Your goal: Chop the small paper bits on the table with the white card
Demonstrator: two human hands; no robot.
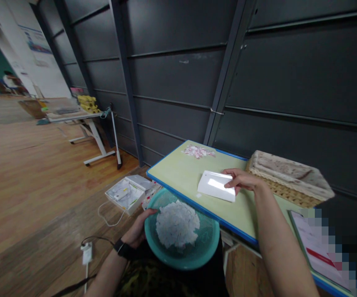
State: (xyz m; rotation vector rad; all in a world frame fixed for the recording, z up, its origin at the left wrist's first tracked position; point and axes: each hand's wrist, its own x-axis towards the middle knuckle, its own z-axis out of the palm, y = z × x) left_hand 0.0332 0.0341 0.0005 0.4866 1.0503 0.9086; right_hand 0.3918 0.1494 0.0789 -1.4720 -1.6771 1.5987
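Note:
My left hand [139, 229] grips the left rim of a teal mesh bowl [197, 253] held below the table's near edge; a heap of small white paper scraps [177, 225] fills it. My right hand [240, 179] rests its fingers on a white flat rectangular box [214, 185] lying on the pale green table top [178, 171] with a blue edge. A small pile of pinkish-white scraps [198, 152] lies at the table's far corner.
A lined wicker basket [290, 177] stands at the right of the table against the dark panelled wall. A printed sheet [316, 247] lies near the right edge. On the wooden floor lie an open white box [125, 194], cables and a plug [86, 252]. Another table [73, 113] stands far left.

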